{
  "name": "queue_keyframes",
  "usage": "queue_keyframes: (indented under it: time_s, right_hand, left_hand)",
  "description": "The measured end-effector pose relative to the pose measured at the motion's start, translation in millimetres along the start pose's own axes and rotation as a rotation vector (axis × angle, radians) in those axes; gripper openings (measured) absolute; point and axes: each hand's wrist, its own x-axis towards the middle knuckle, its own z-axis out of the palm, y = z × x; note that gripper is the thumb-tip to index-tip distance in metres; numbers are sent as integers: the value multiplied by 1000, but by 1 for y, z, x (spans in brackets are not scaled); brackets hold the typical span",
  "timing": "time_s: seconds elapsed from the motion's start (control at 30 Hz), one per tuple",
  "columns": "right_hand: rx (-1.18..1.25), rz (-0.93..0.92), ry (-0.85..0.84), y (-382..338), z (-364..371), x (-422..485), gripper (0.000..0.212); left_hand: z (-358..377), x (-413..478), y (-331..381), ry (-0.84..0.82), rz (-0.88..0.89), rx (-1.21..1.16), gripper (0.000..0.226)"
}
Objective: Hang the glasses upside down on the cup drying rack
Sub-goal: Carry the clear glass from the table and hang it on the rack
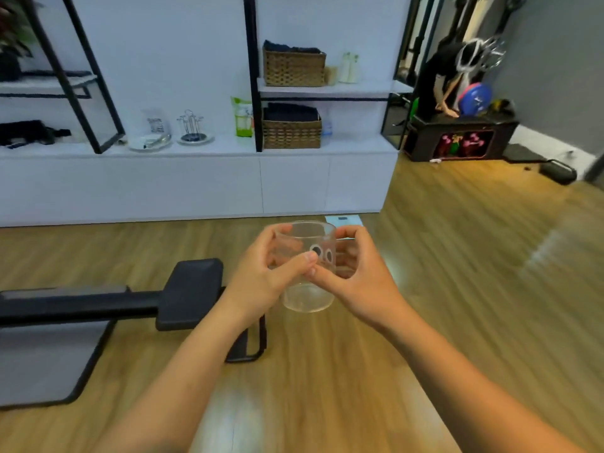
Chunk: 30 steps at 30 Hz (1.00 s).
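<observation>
Both hands, left hand (pixel 261 276) and right hand (pixel 353 276), clasp glass (pixel 309 289).

No readable text anywhere, dark print on the clear jar (pixel 156 124) at ten o'clock was too blurred, green bag (pixel 242 117) label likewise

**Open floor ahead, crowded counter by the rack**

The wood floor (pixel 359 371) between the hands and the white counter (pixel 228 148) is bare, so there is room to move forward. A black bench (pixel 183 295) sits low on the left. On the counter, the cup drying rack (pixel 192 127) stands between a clear jug (pixel 157 124) and a green bag (pixel 242 117). A black post (pixel 253 73) rises just beside the bag.
</observation>
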Motion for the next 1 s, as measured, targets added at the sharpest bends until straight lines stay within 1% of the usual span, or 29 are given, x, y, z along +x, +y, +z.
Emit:
queue_keyframes:
  time_s: [0.1, 0.23, 0.33, 0.43, 0.5, 0.6, 0.7, 0.83, 1.0]
  right_hand:
    - [-12, -3, 24, 20, -17, 57, 61]
    - [5, -21, 10, 55, -37, 138, 57]
    - [18, -41, -40, 81, -53, 205, 58]
    - [45, -43, -96, 100, -69, 275, 60]
    - [42, -49, -156, 106, -75, 320, 63]
    - [58, -53, -246, 115, -78, 382, 65]
    - [74, -58, -303, 127, -72, 434, 60]
    - [75, -62, -319, 147, -63, 510, 64]
    - [36, -84, -288, 168, -41, 618, 60]
  left_hand:
    - [13, 64, -8, -24, -13, -4, 60]
    - [30, 147, -31, 18, -27, -29, 51]
    - [43, 210, -47, 55, -47, -39, 57]
    - [54, 272, -51, 122, -78, -34, 74]
    - [55, 309, -52, 174, -95, -28, 73]
    - [51, 356, -56, 241, -112, -60, 64]
    - [45, 399, -66, 304, -116, -83, 65]
    - [32, 472, -89, 346, -132, -77, 69]
    - [-2, 582, -128, 368, -134, -79, 59]
